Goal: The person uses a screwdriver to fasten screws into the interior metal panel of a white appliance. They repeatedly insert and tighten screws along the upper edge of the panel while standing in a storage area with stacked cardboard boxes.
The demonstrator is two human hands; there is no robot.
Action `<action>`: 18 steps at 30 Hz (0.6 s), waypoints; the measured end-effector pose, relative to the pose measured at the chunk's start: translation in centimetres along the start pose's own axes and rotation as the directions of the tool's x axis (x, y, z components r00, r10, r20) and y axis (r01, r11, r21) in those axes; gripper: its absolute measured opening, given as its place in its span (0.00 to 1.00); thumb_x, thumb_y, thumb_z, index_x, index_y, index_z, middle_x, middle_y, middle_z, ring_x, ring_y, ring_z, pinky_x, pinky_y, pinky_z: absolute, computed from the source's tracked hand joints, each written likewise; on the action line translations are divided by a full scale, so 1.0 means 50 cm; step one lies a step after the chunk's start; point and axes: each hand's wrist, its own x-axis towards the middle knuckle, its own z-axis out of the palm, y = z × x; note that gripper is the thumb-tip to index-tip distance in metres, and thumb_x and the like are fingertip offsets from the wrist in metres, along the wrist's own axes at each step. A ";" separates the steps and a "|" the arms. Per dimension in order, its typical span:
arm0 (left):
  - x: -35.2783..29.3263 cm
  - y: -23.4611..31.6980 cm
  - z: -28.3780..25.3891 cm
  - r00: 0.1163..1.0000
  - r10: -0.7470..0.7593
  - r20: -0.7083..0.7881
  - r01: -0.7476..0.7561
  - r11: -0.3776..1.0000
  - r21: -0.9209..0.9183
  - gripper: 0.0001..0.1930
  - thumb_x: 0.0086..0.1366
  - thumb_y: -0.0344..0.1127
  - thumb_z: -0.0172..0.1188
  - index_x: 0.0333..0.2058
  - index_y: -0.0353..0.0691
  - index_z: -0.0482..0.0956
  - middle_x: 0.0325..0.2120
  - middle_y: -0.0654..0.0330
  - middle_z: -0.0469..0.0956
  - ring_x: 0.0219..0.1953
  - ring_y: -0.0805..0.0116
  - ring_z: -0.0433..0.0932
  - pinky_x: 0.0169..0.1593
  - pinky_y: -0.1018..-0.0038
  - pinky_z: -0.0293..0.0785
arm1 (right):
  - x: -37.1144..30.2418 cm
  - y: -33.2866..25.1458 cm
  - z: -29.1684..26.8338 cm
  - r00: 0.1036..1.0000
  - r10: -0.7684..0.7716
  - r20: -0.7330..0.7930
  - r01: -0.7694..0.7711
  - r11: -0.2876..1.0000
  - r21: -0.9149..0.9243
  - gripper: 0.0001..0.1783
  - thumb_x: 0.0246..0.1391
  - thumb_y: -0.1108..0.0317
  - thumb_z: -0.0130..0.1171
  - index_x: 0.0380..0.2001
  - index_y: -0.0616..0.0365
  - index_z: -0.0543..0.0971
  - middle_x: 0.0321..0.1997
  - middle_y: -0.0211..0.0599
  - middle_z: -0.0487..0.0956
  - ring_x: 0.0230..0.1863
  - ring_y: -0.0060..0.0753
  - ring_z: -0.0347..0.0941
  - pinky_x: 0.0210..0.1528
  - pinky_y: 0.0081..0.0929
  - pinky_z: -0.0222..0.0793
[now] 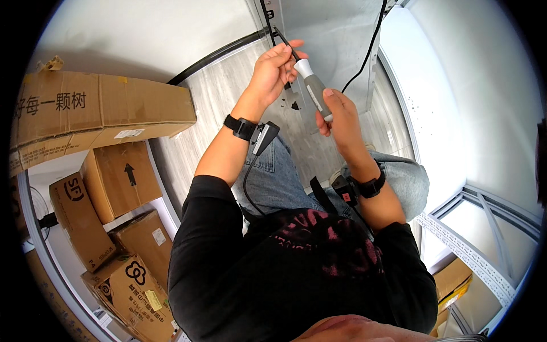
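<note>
A screwdriver [313, 86] with a grey and white handle slants up and to the left, its dark shaft reaching the edge of a grey metal panel [330, 34]. My right hand [341, 117] is closed round the butt of the handle. Higher up, my left hand [272, 69] pinches the shaft near the white collar with thumb and fingers. The tip meets the panel's edge strip, beside a black cable; exactly what it touches is too small to tell. Each wrist wears a black strap with a small device, the left one being a grey-black box [265, 138].
Cardboard boxes [128, 174] fill a shelf at the left, with a long carton [108, 108] on top. A black cable [364, 60] hangs along the panel. Dark bits [294, 106] lie below my hands. A white perforated metal rack [467, 253] stands at the lower right.
</note>
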 end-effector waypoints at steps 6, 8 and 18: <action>0.004 -0.014 -0.006 0.999 -0.003 -0.038 0.003 1.000 0.004 0.10 0.68 0.36 0.48 0.40 0.36 0.73 0.29 0.60 0.77 0.22 0.80 0.67 0.26 0.83 0.65 | -0.005 -0.004 -0.011 0.993 0.068 0.101 -0.076 0.994 0.082 0.22 0.62 0.53 0.40 0.33 0.62 0.75 0.14 0.29 0.69 0.12 0.20 0.60 0.16 0.18 0.54; 0.003 -0.014 -0.002 0.998 0.006 -0.056 -0.007 1.000 -0.021 0.09 0.67 0.36 0.50 0.36 0.36 0.73 0.28 0.59 0.76 0.22 0.79 0.67 0.26 0.84 0.65 | -0.003 -0.003 -0.014 0.992 0.053 0.116 -0.059 0.997 0.045 0.21 0.61 0.53 0.43 0.36 0.61 0.75 0.17 0.30 0.71 0.14 0.20 0.62 0.18 0.19 0.56; -0.006 -0.047 0.037 0.998 -0.056 -0.028 0.059 0.992 0.112 0.09 0.68 0.37 0.50 0.35 0.36 0.73 0.29 0.57 0.78 0.25 0.75 0.75 0.28 0.81 0.70 | 0.005 -0.028 -0.095 0.976 -0.210 -0.050 0.165 0.875 -0.455 0.21 0.45 0.64 0.65 0.42 0.61 0.75 0.31 0.33 0.76 0.31 0.24 0.71 0.33 0.22 0.66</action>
